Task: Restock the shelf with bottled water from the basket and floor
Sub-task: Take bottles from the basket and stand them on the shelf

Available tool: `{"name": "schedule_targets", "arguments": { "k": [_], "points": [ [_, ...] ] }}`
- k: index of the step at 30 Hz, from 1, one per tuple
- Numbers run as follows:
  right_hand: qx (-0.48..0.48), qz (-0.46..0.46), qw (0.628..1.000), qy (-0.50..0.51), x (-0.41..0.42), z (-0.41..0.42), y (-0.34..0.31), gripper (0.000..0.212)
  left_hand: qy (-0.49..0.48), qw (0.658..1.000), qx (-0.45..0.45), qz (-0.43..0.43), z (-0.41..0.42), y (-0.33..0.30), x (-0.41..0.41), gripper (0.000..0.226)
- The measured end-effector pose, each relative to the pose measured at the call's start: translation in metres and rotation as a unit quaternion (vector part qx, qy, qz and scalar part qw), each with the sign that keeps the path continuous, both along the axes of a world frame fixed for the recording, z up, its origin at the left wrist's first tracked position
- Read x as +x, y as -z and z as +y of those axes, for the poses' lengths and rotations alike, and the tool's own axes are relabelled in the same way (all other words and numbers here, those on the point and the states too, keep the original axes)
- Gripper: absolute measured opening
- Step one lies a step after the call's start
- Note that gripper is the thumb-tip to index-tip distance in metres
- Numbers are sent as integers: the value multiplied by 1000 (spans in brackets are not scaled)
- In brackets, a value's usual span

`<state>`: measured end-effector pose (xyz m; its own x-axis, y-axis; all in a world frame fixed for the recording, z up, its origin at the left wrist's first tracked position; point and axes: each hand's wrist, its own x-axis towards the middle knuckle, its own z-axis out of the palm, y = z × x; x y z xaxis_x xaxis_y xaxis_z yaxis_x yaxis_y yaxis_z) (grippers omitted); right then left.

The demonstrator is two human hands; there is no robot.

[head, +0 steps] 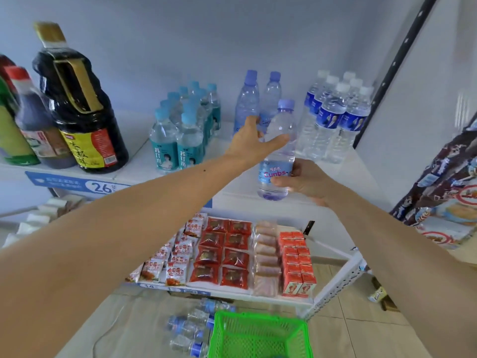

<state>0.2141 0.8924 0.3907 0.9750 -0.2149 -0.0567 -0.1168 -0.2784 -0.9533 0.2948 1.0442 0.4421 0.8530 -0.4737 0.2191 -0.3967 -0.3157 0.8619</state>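
Note:
My right hand (302, 180) grips the lower part of a clear water bottle (280, 140) with a lilac cap and a blue "Cunbs" label, held upright just above the white upper shelf (335, 182). My left hand (251, 140) reaches past it with fingers spread, fingertips at the two matching lilac-capped bottles (249, 99) standing at the back of the shelf. Whether it grips one I cannot tell. A green plastic basket (258, 337) stands on the floor below, and several blue-capped water bottles (189, 329) lie on the floor to its left.
On the upper shelf stand teal-labelled bottles (180, 130) at centre left, white-capped blue-labelled bottles (333, 117) at right, and large dark sauce bottles (77, 104) at far left. The lower shelf (335, 285) holds rows of red snack packets. A black upright post (395, 65) borders the right.

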Motion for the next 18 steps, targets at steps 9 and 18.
{"name": "schedule_targets", "arguments": {
  "k": [9, 18],
  "points": [
    [-44, -44, 982, 176, 108, -34, 19, 45, 15, 980, 200, -1, -1, 53, 118, 67],
    [-47, -57, 975, 211, 164, -64, 34, 59, 39, 940, 337, -41, -34, 85, 151, 76]
  ]
}}
